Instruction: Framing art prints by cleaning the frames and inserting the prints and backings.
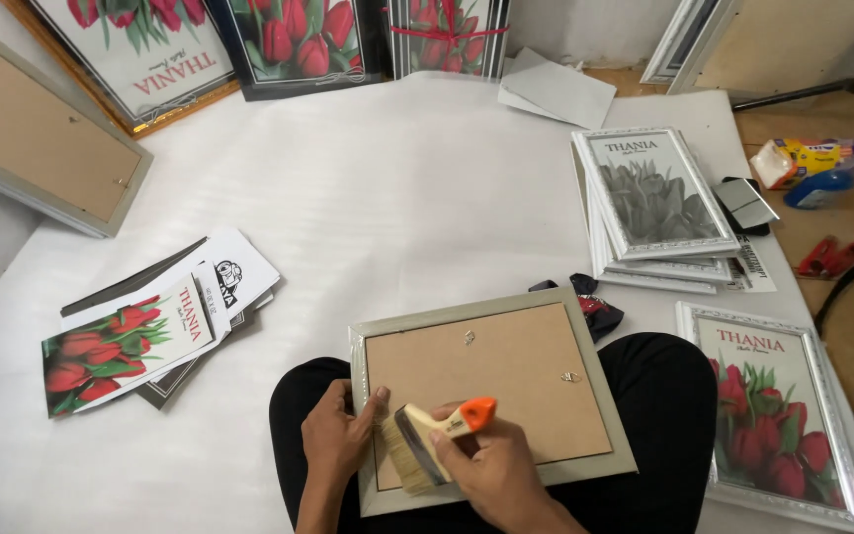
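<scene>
While the picture frame [491,396] lies face-down across the person's lap, brown backing board up, both hands work at its near-left corner. Right hand [491,465]: fingers wrapped shut around the brush [434,440], which has an orange-tipped wooden handle, metal band and pale bristles. Bristles sit on the backing board near the frame's left edge. Left hand [333,435]: fingers curled over the frame's left rail, thumb on top, pinning it; not fully closed, just a clamp on the edge.

Surroundings on the white sheet [387,198] covering the floor:
- left: loose fan of tulip prints [140,336], red flowers on the top one
- right, just beside the knee: framed red tulip picture [773,415], face-up, silver frame
- further back right: stack of framed pictures [654,203], top one grey-toned
- small dark cloth [600,307] touching the far-right corner of the lap frame
- far left: another frame [37,133] face-down
- back edge: framed tulip pictures [289,40] leaning upright
- off the sheet at right: blue spray bottle [832,178] and red tool [827,257]
</scene>
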